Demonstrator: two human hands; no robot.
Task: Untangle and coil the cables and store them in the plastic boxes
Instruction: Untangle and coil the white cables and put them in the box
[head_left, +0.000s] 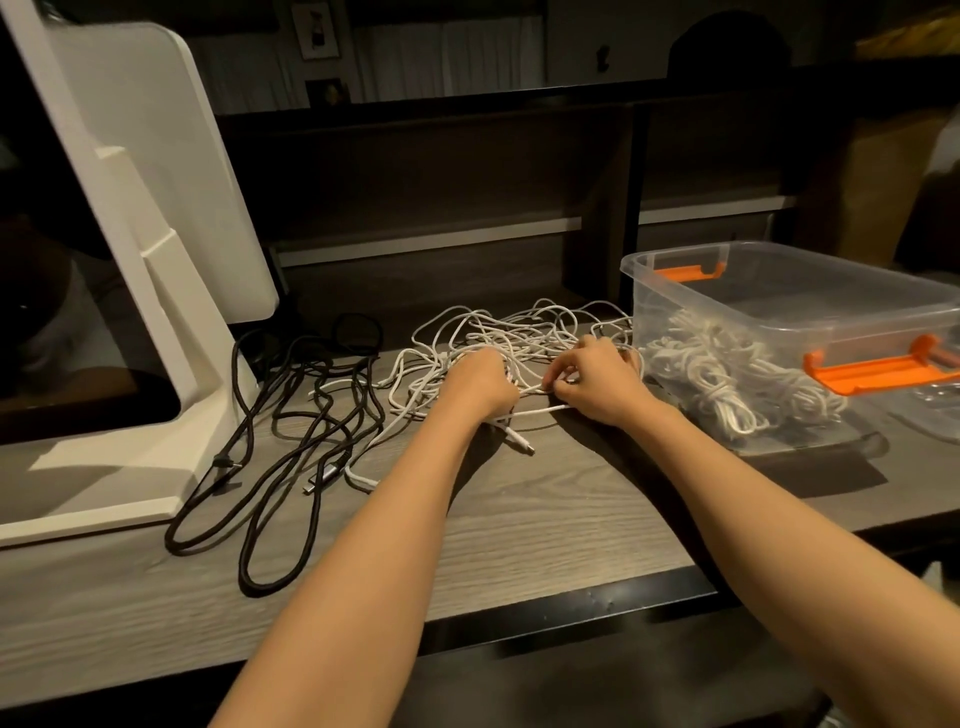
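A tangle of white cables (511, 332) lies in the middle of the wooden desk (545, 514). My left hand (480, 382) grips a bunch of the white strands at the tangle's near edge. My right hand (597, 379) pinches a white strand just beside it; a plug end (524, 446) trails out below the hands. To the left lie loose black cables (306, 415). A clear plastic box (779, 332) with orange latches stands at the right and holds coiled white cables (727, 384).
A white monitor stand (140, 291) and its base fill the left side of the desk. A clear lid (930, 410) lies right of the box. Dark shelving rises behind the desk. The desk's front edge runs close below my forearms.
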